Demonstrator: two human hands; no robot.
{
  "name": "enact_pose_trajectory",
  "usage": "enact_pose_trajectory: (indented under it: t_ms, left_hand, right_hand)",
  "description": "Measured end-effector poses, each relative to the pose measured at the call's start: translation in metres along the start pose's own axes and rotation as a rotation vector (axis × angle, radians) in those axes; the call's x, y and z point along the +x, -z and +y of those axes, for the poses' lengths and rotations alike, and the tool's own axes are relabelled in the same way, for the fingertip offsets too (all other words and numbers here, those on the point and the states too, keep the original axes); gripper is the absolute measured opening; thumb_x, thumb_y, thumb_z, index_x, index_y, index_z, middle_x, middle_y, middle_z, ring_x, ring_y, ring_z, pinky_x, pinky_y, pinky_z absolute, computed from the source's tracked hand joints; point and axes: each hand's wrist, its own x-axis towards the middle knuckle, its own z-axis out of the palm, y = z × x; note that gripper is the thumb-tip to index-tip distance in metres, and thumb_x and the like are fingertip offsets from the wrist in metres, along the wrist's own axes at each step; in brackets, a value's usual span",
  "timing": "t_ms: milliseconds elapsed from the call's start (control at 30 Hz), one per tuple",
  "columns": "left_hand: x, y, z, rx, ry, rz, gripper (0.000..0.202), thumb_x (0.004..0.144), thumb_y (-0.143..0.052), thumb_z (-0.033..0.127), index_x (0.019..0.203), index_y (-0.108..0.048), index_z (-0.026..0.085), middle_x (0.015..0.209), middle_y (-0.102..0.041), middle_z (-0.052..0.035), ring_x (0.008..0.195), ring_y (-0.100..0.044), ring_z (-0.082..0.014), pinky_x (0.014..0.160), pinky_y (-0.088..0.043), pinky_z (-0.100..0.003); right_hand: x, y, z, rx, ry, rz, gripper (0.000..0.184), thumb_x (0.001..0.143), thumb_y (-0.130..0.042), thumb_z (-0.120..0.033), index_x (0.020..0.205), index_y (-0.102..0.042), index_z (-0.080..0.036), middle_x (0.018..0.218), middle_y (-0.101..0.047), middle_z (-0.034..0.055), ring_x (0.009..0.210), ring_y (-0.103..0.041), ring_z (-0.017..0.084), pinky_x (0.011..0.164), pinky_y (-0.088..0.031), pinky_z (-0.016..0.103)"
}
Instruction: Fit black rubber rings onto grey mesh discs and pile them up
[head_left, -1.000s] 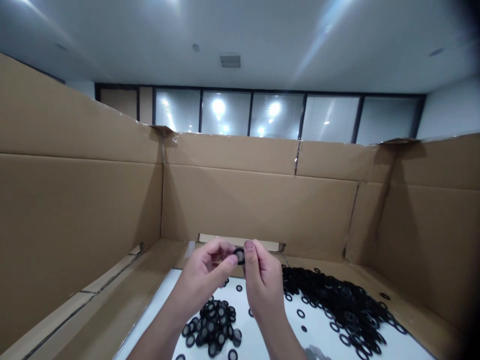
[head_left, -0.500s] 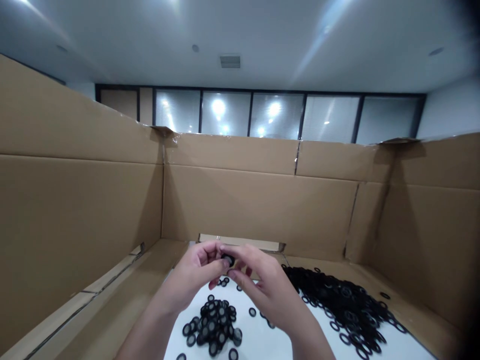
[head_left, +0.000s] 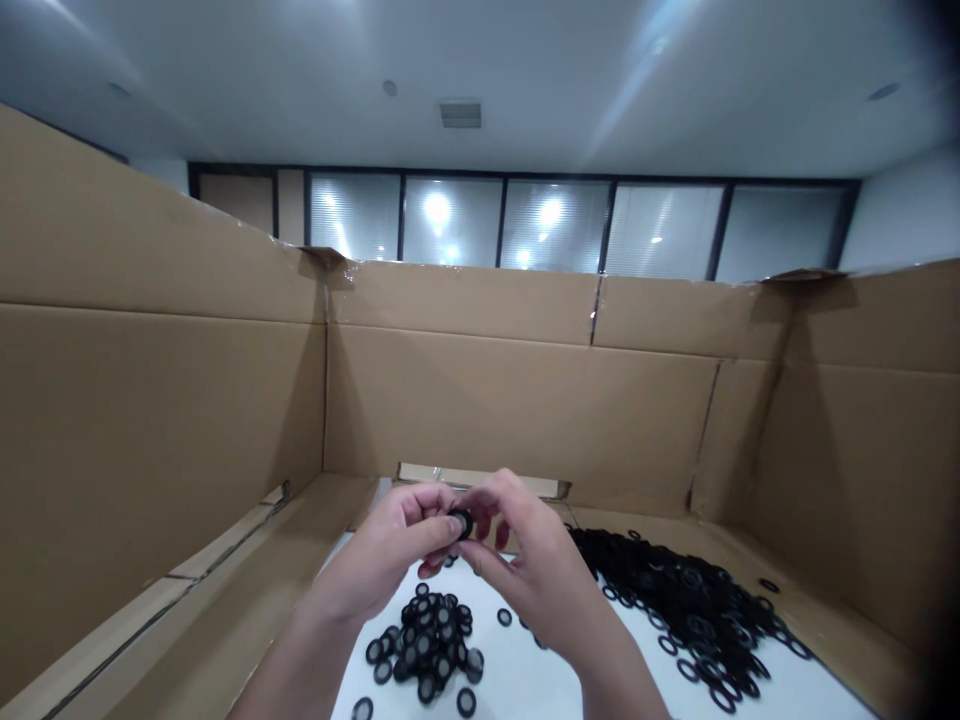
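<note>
Between my two hands, above a white board [head_left: 536,690], is a small black ring-shaped piece [head_left: 465,522] with a greyish centre. My left hand [head_left: 409,535] pinches it between thumb and fingers from the left. From the right, the fingertips and thumb of my right hand [head_left: 517,545] close on its edge. Below and to the left lies a pile of black discs with grey centres [head_left: 427,640], a few of them loose around it. To the right spreads a larger heap of open black rings [head_left: 682,600].
Tall cardboard walls [head_left: 480,390] surround the board at the back, left and right. A cardboard flap or strip [head_left: 525,485] runs along the base of the back wall. One stray ring [head_left: 769,585] lies on the cardboard at the right.
My right hand's fingers have arched higher around the black piece, and more of its front now shows. The camera view has shifted very slightly.
</note>
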Motion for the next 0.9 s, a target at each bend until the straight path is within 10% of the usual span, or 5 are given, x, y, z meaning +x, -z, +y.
enact_pose_trajectory:
  t_ms: [900]
  left_hand:
    - [-0.0007, -0.0091, -0.0005, -0.032, -0.069, 0.125, 0.022, 0.083, -0.076, 0.034, 0.082, -0.068, 0.014, 0.063, -0.047, 0.0044, 0.054, -0.035, -0.0061, 0.049, -0.029, -0.018]
  right_hand:
    - [-0.0012, 0.0068, 0.0024, 0.001, 0.099, 0.053, 0.03, 0.096, -0.062, -0.019, 0.124, -0.059, -0.03, 0.117, -0.058, 0.0031, 0.095, -0.06, 0.017, 0.078, -0.051, 0.031]
